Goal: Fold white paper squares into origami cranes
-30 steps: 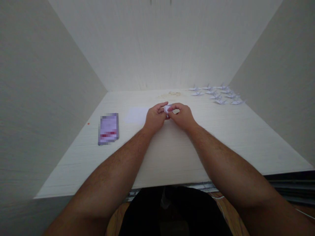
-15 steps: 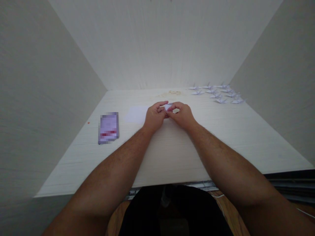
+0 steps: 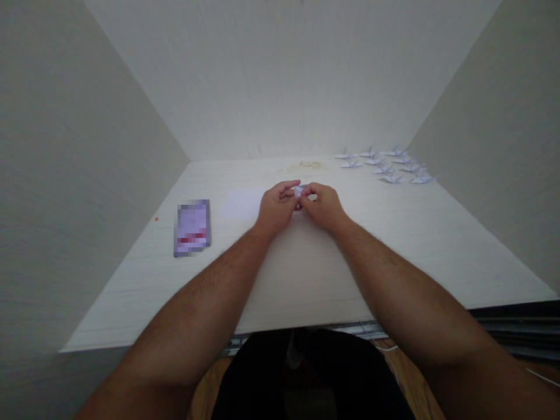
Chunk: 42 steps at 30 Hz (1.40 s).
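Small folded paper [image 3: 300, 191], head view: sits at frame centre, just above the table [image 3: 306, 280], pinched between both hands. Left hand [image 3: 275, 211] closes thumb and forefinger on its left side; right hand [image 3: 326, 208] closes thumb and forefinger on its right side. The other fingers curl under, and both wrists rest on the tabletop. Judgement: the two-sided pinch steadies a piece too small for one hand, and the resting wrists keep the fingertips from wandering.

Flat white sheet [image 3: 240, 204] lies just left of the left hand, within easy reach. Purple pack [image 3: 192, 227], its face blurred, lies further left, well apart. Paper cranes [image 3: 385, 166] stand in loose rows at upper right, near the back wall and clear of the hands. Faint brownish patch [image 3: 306, 165] marks the table behind the hands.

Against the earlier frames: fingertips sit closer together and less white paper shows between them. Sheet, pack and cranes are unmoved. The whole scene sits a touch higher in frame
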Each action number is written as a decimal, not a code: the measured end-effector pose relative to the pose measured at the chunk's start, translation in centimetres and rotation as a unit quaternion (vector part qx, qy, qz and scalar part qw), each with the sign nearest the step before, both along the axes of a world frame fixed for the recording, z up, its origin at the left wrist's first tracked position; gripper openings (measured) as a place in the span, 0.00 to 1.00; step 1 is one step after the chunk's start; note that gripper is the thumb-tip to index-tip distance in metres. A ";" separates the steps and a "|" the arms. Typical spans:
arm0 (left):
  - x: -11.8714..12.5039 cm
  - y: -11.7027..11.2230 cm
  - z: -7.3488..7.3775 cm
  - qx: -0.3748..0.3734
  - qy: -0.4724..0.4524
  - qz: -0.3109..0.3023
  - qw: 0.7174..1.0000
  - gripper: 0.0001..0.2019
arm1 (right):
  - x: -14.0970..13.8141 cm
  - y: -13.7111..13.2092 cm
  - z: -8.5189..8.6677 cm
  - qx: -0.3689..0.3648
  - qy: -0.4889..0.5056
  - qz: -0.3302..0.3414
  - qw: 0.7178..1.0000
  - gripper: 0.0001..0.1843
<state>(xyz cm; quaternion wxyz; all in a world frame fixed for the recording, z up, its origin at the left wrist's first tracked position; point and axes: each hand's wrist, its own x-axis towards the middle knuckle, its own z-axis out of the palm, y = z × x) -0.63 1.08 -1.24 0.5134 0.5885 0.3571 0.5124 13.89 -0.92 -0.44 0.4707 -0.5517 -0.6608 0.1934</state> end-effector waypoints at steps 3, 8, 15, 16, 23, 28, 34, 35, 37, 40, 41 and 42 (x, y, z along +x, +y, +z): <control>-0.1 0.0 0.1 0.001 0.002 -0.004 1.000 0.18 | 0.0 0.0 0.0 -0.006 0.028 0.005 1.000 0.04; 0.0 -0.2 0.4 0.025 0.028 0.004 0.999 0.17 | 0.1 0.1 0.2 -0.032 0.072 0.006 0.997 0.05; -0.1 -0.4 0.7 0.021 0.075 0.030 0.997 0.19 | 0.1 0.0 0.1 0.029 0.038 -0.032 0.998 0.05; -0.1 -0.4 0.7 0.019 0.078 0.036 0.996 0.19 | 0.0 0.0 0.1 0.040 0.028 -0.038 0.998 0.04; 0.0 -0.5 0.8 -0.011 0.042 0.026 0.999 0.21 | -0.1 -0.1 0.1 0.047 -0.019 -0.061 0.997 0.05; 0.0 -0.4 0.7 -0.018 0.037 0.006 0.999 0.22 | 0.1 -0.1 0.1 0.054 -0.047 -0.049 0.996 0.08; -0.2 -0.2 0.4 0.002 0.051 0.013 0.999 0.22 | 0.1 0.0 0.1 0.070 -0.054 -0.071 0.994 0.06; -0.2 -0.2 0.4 0.002 0.047 0.009 0.999 0.22 | 0.1 0.0 0.1 0.071 -0.049 -0.076 0.993 0.05; -0.2 -0.2 0.4 0.000 0.039 -0.002 0.999 0.23 | 0.1 -0.1 0.1 0.070 -0.041 -0.079 0.994 0.04; -0.2 -0.2 0.3 0.001 0.031 -0.018 0.999 0.22 | 0.1 -0.1 0.2 0.055 -0.039 -0.073 0.995 0.03; -0.2 -0.2 0.3 0.002 0.031 -0.023 0.999 0.22 | 0.1 -0.2 0.3 0.051 -0.040 -0.072 0.995 0.02; -0.2 -0.2 0.3 0.003 0.031 -0.029 0.999 0.22 | 0.1 -0.2 0.3 0.050 -0.041 -0.073 0.995 0.02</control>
